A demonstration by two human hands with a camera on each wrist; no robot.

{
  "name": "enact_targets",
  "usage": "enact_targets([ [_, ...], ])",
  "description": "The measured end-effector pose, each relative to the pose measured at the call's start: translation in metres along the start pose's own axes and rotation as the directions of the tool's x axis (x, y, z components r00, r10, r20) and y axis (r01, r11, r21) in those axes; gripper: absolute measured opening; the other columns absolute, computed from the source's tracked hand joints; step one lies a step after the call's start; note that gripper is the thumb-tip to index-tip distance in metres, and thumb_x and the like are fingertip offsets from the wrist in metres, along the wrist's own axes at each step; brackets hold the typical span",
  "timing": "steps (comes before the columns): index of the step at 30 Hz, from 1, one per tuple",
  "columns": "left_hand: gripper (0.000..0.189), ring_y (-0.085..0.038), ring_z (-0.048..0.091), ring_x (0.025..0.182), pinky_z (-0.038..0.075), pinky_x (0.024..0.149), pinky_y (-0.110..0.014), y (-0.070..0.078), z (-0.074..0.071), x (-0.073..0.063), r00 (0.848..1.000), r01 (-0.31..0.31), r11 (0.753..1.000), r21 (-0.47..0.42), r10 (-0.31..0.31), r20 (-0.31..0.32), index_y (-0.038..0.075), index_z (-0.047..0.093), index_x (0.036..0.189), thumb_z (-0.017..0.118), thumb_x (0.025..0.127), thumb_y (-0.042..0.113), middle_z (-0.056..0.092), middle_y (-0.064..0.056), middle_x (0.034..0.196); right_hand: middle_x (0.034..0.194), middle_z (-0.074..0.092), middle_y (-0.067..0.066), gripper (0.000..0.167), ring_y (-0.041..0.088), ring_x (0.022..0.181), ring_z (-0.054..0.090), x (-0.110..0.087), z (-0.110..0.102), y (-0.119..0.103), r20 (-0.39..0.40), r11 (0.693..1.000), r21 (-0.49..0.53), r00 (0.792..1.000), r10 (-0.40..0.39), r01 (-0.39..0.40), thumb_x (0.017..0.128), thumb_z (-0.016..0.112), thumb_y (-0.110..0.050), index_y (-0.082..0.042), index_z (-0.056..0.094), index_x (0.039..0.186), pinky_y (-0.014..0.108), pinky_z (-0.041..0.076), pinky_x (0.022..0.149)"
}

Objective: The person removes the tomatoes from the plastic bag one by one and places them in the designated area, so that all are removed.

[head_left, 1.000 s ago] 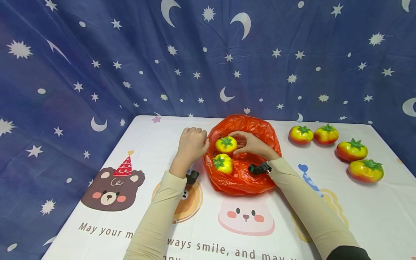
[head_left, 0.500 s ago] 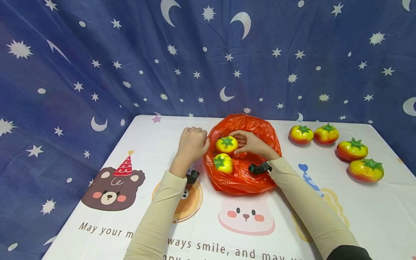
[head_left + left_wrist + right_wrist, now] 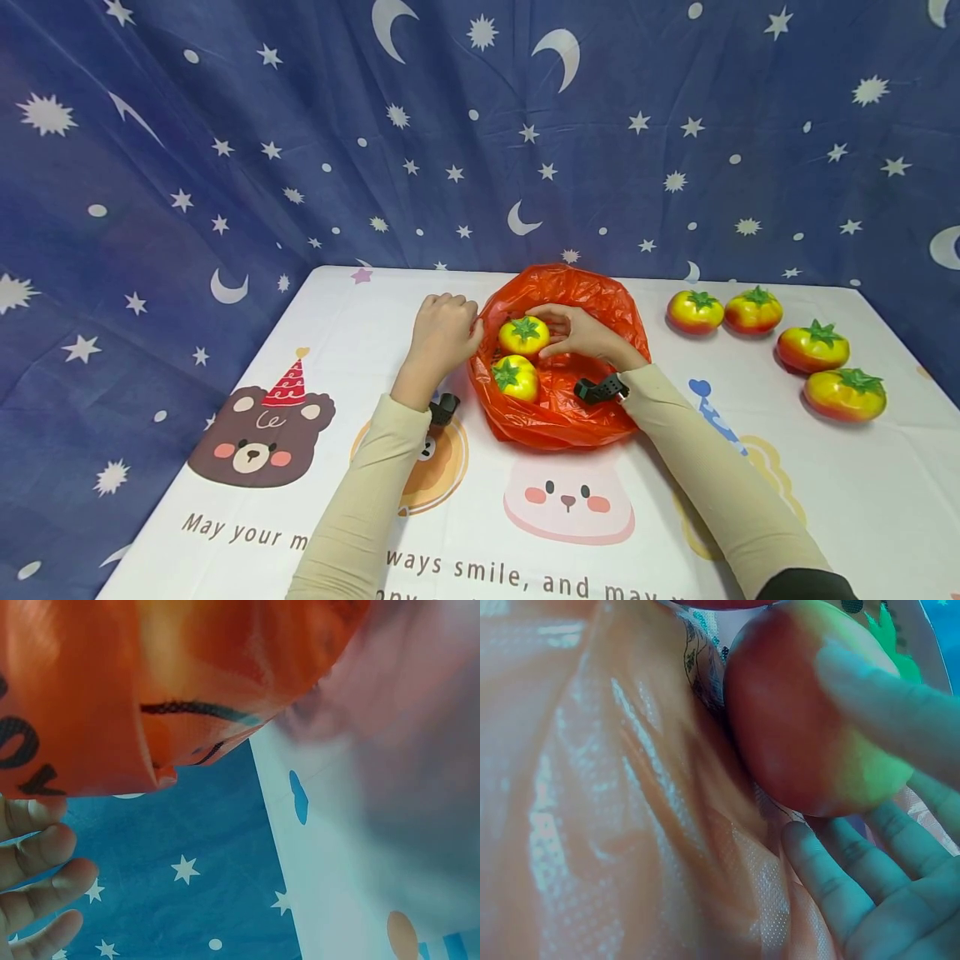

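A red plastic bag (image 3: 555,425) stands on the table with its mouth spread. Two yellow-red artificial tomatoes with green star-shaped leaves lie inside it, a far tomato (image 3: 523,336) and a near tomato (image 3: 515,377). My left hand (image 3: 447,336) is at the bag's left rim, thumb at the edge; in the left wrist view its fingers (image 3: 64,881) lie along the film and the bag hides the thumb. Reaching into the bag, my right hand (image 3: 581,333) curves round the far tomato. The right wrist view has the thumb (image 3: 885,697) over this tomato (image 3: 802,712) and the fingers under it.
Several more tomatoes (image 3: 753,310) sit in a curved row on the right side of the table. The white tablecloth (image 3: 360,333) carries printed animal faces and lettering. Behind the table hangs a dark blue curtain (image 3: 420,200) with stars and moons.
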State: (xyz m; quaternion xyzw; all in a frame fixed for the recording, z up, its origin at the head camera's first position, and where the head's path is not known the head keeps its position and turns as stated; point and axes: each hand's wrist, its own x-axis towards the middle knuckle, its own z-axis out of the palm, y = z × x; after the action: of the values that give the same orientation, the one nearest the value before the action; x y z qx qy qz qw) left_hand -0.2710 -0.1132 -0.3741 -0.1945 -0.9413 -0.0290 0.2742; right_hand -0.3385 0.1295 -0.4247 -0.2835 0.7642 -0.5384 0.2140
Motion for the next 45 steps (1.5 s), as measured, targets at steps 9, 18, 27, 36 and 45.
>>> enact_targets([
  [9, 0.021, -0.024, 0.058, 0.065, 0.046, 0.07, -0.039, 0.001, 0.0, 0.0, 1.0, 0.005, 1.0, 0.002, -0.005, 0.007, 0.008, 0.059, 0.065, 0.059, 0.084, 0.019, 0.058, -0.005, 0.061, 0.137, 0.049, 0.017, 0.063, 0.033, 0.126, 0.049, -0.001, 0.0, 0.001, -0.016, 0.999, -0.032, 1.0, -0.02, 0.019, 0.077, 0.074, -0.007, -0.003, 0.047, 0.133, 0.034, 0.045, 0.1],
  [18, 0.021, -0.025, 0.058, 0.065, 0.046, 0.069, -0.039, 0.001, 0.0, 0.0, 1.0, 0.002, 1.0, -0.009, -0.002, -0.003, 0.008, 0.06, 0.065, 0.059, 0.083, 0.018, 0.058, -0.005, 0.061, 0.138, 0.049, 0.016, 0.063, 0.032, 0.125, 0.05, -0.005, 0.0, -0.001, -0.058, 1.0, 0.002, 0.998, 0.012, -0.012, 0.075, 0.075, -0.006, -0.005, 0.048, 0.132, 0.029, 0.048, 0.095],
  [27, 0.022, -0.024, 0.057, 0.064, 0.046, 0.069, -0.039, 0.001, 0.0, 0.0, 1.0, 0.004, 1.0, -0.014, -0.004, -0.01, 0.009, 0.057, 0.063, 0.06, 0.083, 0.017, 0.056, -0.005, 0.059, 0.137, 0.049, 0.017, 0.064, 0.032, 0.126, 0.049, -0.012, -0.005, -0.01, -0.069, 0.999, -0.029, 0.998, 0.011, -0.013, 0.075, 0.075, -0.005, -0.004, 0.047, 0.133, 0.032, 0.048, 0.095],
  [36, 0.022, -0.024, 0.057, 0.063, 0.046, 0.069, -0.039, 0.0, 0.0, 0.0, 1.0, 0.002, 1.0, -0.014, -0.002, -0.008, 0.009, 0.057, 0.063, 0.06, 0.083, 0.017, 0.056, -0.004, 0.059, 0.141, 0.046, 0.018, 0.066, 0.034, 0.129, 0.047, -0.018, -0.013, -0.017, -0.071, 0.998, -0.056, 0.997, 0.026, -0.03, 0.076, 0.074, -0.003, -0.003, 0.045, 0.135, 0.036, 0.046, 0.097],
  [45, 0.022, -0.024, 0.056, 0.062, 0.045, 0.067, -0.038, 0.0, 0.0, 0.0, 1.0, -0.003, 1.0, -0.014, 0.003, -0.017, 0.009, 0.056, 0.062, 0.06, 0.083, 0.018, 0.055, -0.004, 0.059, 0.139, 0.047, 0.018, 0.066, 0.033, 0.129, 0.046, -0.027, -0.02, -0.029, -0.083, 0.995, -0.091, 0.996, 0.035, -0.042, 0.076, 0.074, -0.004, -0.003, 0.046, 0.135, 0.039, 0.044, 0.099],
])
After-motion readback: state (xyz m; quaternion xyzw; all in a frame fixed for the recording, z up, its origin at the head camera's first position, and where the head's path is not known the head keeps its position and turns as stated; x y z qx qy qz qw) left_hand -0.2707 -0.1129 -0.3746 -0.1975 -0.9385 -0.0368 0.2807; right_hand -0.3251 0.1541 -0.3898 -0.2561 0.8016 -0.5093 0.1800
